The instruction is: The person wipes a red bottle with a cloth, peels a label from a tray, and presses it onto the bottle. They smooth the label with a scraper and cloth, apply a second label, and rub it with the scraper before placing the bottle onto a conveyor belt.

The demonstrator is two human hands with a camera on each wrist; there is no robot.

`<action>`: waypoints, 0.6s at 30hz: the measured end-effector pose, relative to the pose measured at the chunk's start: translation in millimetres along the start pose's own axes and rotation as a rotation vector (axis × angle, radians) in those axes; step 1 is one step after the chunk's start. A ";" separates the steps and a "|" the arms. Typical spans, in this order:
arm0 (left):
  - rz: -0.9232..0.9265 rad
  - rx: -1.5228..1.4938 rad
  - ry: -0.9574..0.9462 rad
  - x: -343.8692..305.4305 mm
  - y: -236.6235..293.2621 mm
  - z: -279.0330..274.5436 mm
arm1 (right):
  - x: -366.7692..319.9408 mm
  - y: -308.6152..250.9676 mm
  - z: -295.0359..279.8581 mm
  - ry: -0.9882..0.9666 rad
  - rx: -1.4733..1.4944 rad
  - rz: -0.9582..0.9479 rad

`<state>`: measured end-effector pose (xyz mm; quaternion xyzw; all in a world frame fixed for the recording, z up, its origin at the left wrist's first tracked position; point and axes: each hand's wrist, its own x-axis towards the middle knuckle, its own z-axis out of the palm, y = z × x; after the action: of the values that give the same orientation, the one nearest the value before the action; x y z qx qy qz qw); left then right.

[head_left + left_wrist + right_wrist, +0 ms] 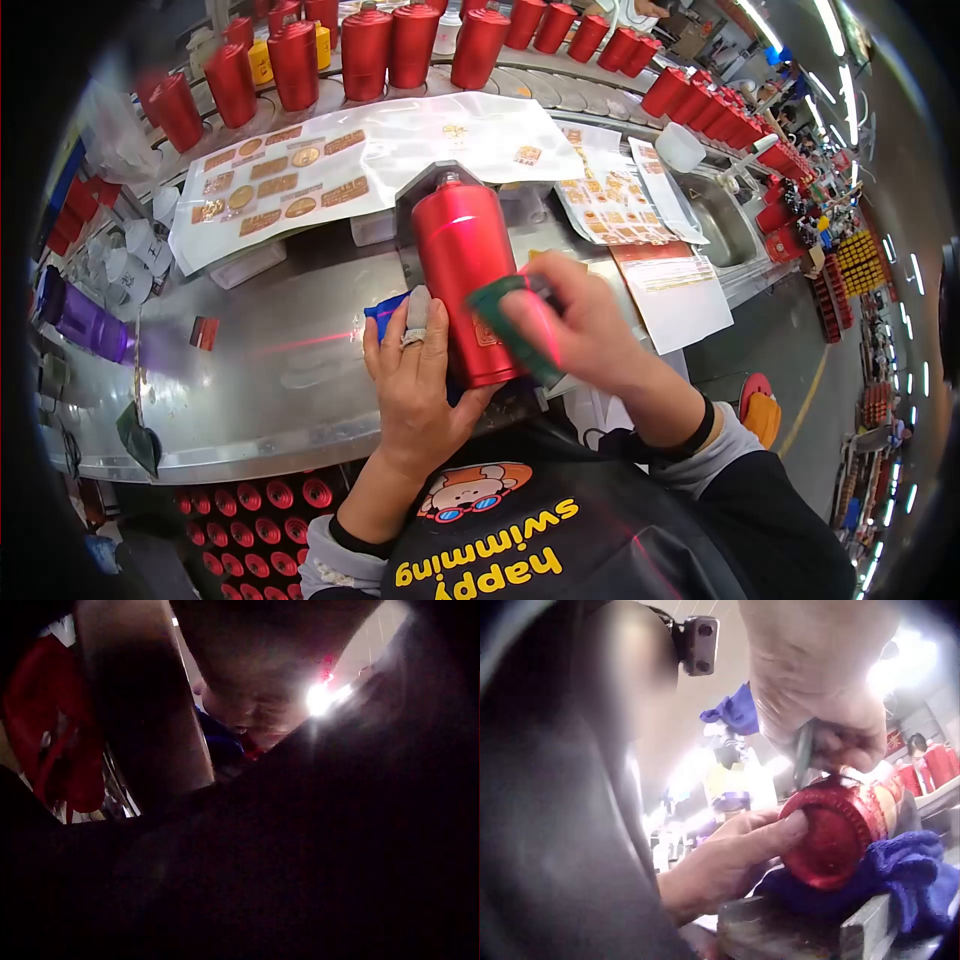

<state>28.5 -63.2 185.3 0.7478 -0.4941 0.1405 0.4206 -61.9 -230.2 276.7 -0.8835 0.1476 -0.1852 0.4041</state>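
Note:
A glossy red bottle (462,240) lies on its side over a blue cloth (915,874), its neck pointing away from me. My left hand (418,385) steadies it, fingers along its left side and thumb against the round base (829,844). A grey cover wraps one of those fingers. In my right hand (590,325) I grip a dark green flat pad (515,325) against the bottle's right side. Next to the pad, a small square gold-patterned label (487,332) shows near the base. The left wrist view is mostly dark.
A metal holder (780,926) sits below the bottle. Label sheets (280,185) spread across the metal table (260,390), more (615,190) to the right. Red bottles (367,55) line the conveyor behind. A purple bottle (85,315) stands left; a sink (720,225) is at right.

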 end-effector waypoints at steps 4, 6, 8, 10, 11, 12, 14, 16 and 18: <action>0.008 -0.005 0.025 -1.8 -1.1 5.4 | -6.3 43.1 -0.2 0.180 0.184 0.128; 0.008 -0.006 0.025 -1.9 -1.5 6.5 | -7.9 40.8 5.7 0.193 0.220 0.117; 0.004 0.000 0.015 -2.4 -1.4 5.1 | -6.0 24.5 8.6 0.172 0.121 0.070; -0.003 0.005 0.006 -1.8 0.1 3.6 | -2.0 11.1 11.8 0.160 -0.012 -0.008; -0.004 0.009 0.002 -1.9 0.0 3.7 | -0.8 6.5 14.4 0.135 -0.044 -0.057; -0.006 0.013 -0.002 -2.3 -0.5 4.4 | -0.3 2.4 17.1 0.111 -0.076 -0.107; -0.017 0.018 0.002 -2.9 1.8 5.4 | 0.9 -3.4 18.6 0.050 -0.142 -0.169; -0.034 0.021 0.019 -2.6 7.3 6.7 | -1.0 -2.3 18.0 0.040 0.007 -0.093; -0.019 0.038 -0.001 -2.4 4.1 6.7 | -2.1 4.9 17.1 0.094 0.162 0.007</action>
<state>22.5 -67.5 181.7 0.7603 -0.4846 0.1455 0.4073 -56.6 -221.1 262.2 -0.8377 0.1542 -0.2365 0.4675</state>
